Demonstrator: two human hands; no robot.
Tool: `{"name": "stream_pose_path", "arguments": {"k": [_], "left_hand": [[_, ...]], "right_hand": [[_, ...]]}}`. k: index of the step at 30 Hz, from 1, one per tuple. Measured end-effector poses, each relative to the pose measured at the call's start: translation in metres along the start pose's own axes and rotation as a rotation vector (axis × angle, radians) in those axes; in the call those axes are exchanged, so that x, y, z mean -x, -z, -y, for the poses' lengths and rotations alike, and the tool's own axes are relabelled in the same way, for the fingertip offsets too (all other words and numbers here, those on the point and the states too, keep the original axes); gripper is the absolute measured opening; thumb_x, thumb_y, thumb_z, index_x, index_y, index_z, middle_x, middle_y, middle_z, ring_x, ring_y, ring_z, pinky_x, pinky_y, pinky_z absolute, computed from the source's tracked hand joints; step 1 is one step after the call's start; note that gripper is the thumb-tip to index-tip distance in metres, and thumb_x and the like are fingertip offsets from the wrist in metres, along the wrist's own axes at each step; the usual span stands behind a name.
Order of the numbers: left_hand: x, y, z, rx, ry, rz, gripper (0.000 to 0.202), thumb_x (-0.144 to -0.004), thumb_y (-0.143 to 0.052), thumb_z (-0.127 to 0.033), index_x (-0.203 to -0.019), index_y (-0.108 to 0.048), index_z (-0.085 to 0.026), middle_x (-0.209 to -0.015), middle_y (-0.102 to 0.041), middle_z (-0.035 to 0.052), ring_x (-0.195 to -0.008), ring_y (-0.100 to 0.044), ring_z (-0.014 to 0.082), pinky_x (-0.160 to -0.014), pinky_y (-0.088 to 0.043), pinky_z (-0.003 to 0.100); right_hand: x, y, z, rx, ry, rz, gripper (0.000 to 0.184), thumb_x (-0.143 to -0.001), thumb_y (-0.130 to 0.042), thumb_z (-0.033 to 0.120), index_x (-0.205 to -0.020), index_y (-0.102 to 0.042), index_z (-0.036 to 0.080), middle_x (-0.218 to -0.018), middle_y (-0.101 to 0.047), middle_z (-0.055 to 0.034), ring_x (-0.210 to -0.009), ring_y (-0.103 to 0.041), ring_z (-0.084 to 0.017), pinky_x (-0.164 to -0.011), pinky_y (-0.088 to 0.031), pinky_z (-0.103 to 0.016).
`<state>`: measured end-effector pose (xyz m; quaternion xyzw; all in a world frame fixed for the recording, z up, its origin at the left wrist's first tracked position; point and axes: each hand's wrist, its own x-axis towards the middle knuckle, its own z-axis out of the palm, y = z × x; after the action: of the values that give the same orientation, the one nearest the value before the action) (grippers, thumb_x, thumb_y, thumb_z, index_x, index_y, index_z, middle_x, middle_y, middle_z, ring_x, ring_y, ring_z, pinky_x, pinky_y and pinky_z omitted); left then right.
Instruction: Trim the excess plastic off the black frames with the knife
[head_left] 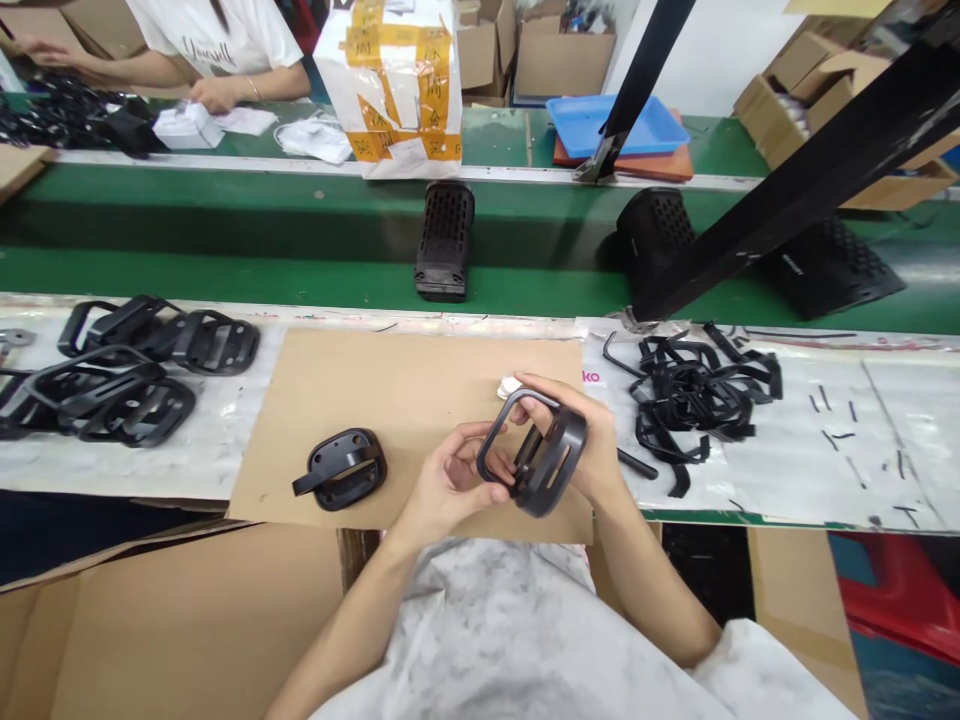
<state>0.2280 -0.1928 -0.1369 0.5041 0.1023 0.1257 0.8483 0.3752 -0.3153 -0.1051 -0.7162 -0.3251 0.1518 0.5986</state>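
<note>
Cardboard (pixel 360 385) beneath; left grip (pixel 454 485), right grip (pixel 600 430) (forearms (pixel 652 570) converging) holding black bracket (pixel 568 432).

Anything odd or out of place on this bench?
Just clutter: small black scraps strewn across the white covering at right, beside a tangled heap of black strips. The held black frame shows no visible damage.

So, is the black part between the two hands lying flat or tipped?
Tipped: the left hand and right hand hold the black part with its slotted plate slanting steeply.

"Yourself" on co-worker's wht tee (pixel 214 50); pink "ko" on tabletop (pixel 795 460); Chinese chars on yel. parcel tape (pixel 436 85), mostly illeg.
</note>
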Motion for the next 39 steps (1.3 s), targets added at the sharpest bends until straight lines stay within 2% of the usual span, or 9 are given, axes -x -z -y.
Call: {"name": "stream_pose_path", "arguments": {"k": [10, 14, 16, 19, 23, 26, 29, 36, 39], "left_hand": [[-0.003, 0.002, 0.001, -0.133, -0.103, 0.061, 0.068, -0.082, -0.087, -0.028, -0.144, -0.061, -0.022, -0.095, -0.075, 0.0070, -0.091, -0.073, 0.0210, -0.091, -0.058, 0.037], [-0.010, 0.006, 0.002, -0.369, -0.298, 0.066, 0.089, -0.079, -0.088, -0.042, -0.158, -0.047, -0.031, -0.140, -0.062, 0.0139, -0.131, -0.060, 0.0293, -0.113, -0.049, 0.044], [-0.015, 0.010, 0.000, -0.513, -0.388, 0.061, 0.075, -0.087, -0.081, -0.044, -0.155, -0.051, -0.032, -0.155, -0.051, 0.0141, -0.145, -0.048, 0.0312, -0.121, -0.041, 0.048], [-0.023, 0.015, -0.006, -0.604, -0.474, 0.025, 0.040, -0.102, -0.061, -0.038, -0.141, -0.064, -0.028, -0.142, -0.062, 0.0134, -0.139, -0.054, 0.0275, -0.120, -0.041, 0.049], [-0.029, 0.018, -0.008, -0.545, -0.455, -0.014, 0.032, -0.100, -0.063, -0.042, -0.125, -0.068, -0.022, -0.126, -0.070, 0.0135, -0.127, -0.063, 0.0272, -0.113, -0.048, 0.048], [-0.031, 0.012, -0.006, -0.381, -0.307, -0.155, 0.025, -0.098, -0.067, -0.042, -0.111, -0.064, -0.020, -0.101, -0.074, 0.0075, -0.095, -0.073, 0.0197, -0.088, -0.058, 0.035], [-0.031, 0.003, -0.007, -0.239, -0.127, -0.216, 0.028, -0.097, -0.068, -0.045, -0.097, -0.057, -0.019, -0.073, -0.067, -0.0021, -0.058, -0.065, 0.0121, -0.060, -0.054, 0.025], [-0.024, -0.015, -0.008, -0.163, 0.124, -0.176, 0.038, -0.096, -0.064, -0.055, -0.088, -0.048, -0.022, -0.059, -0.063, -0.0048, -0.045, -0.062, 0.0141, -0.048, -0.048, 0.025], [-0.020, -0.019, -0.001, -0.212, 0.100, -0.189, 0.039, -0.101, -0.054, -0.057, -0.087, -0.049, -0.021, -0.057, -0.060, -0.0047, -0.048, -0.059, 0.0132, -0.053, -0.047, 0.025]], "right_hand": [[0.005, -0.010, 0.005, 0.000, -0.064, -0.270, 0.020, -0.093, -0.074, 0.040, -0.102, -0.082, 0.024, -0.071, -0.072, -0.0001, -0.056, -0.061, -0.015, -0.058, -0.055, -0.029], [0.000, -0.014, -0.001, -0.276, -0.248, -0.183, 0.023, -0.092, -0.074, 0.043, -0.102, -0.077, 0.022, -0.077, -0.073, -0.0013, -0.056, -0.063, -0.015, -0.054, -0.054, -0.029], [0.001, -0.015, -0.009, -0.431, -0.318, -0.088, 0.026, -0.091, -0.076, 0.045, -0.105, -0.076, 0.023, -0.085, -0.076, -0.0029, -0.064, -0.069, -0.018, -0.061, -0.059, -0.032], [0.007, -0.016, -0.023, -0.469, -0.397, 0.029, 0.031, -0.092, -0.075, 0.047, -0.112, -0.075, 0.023, -0.093, -0.077, -0.0047, -0.084, -0.075, -0.023, -0.076, -0.063, -0.036], [0.017, -0.017, -0.033, -0.324, -0.309, 0.013, 0.047, -0.092, -0.074, 0.051, -0.131, -0.066, 0.026, -0.118, -0.075, -0.0088, -0.102, -0.075, -0.027, -0.089, -0.063, -0.043], [0.021, -0.017, -0.030, -0.121, -0.081, -0.063, 0.075, -0.088, -0.080, 0.044, -0.154, -0.046, 0.033, -0.148, -0.059, -0.0105, -0.128, -0.065, -0.029, -0.111, -0.054, -0.049], [0.021, -0.015, -0.025, 0.033, 0.083, -0.007, 0.082, -0.089, -0.081, 0.035, -0.159, -0.038, 0.038, -0.159, -0.048, -0.0092, -0.140, -0.056, -0.030, -0.120, -0.046, -0.051], [0.013, -0.011, -0.027, 0.096, 0.196, -0.098, 0.032, -0.097, -0.071, 0.023, -0.127, -0.071, 0.034, -0.112, -0.078, -0.0021, -0.099, -0.076, -0.021, -0.090, -0.062, -0.035], [0.013, -0.009, -0.027, 0.117, 0.190, -0.059, 0.032, -0.098, -0.070, 0.023, -0.127, -0.073, 0.035, -0.112, -0.080, -0.0009, -0.097, -0.077, -0.021, -0.087, -0.062, -0.035]]}}
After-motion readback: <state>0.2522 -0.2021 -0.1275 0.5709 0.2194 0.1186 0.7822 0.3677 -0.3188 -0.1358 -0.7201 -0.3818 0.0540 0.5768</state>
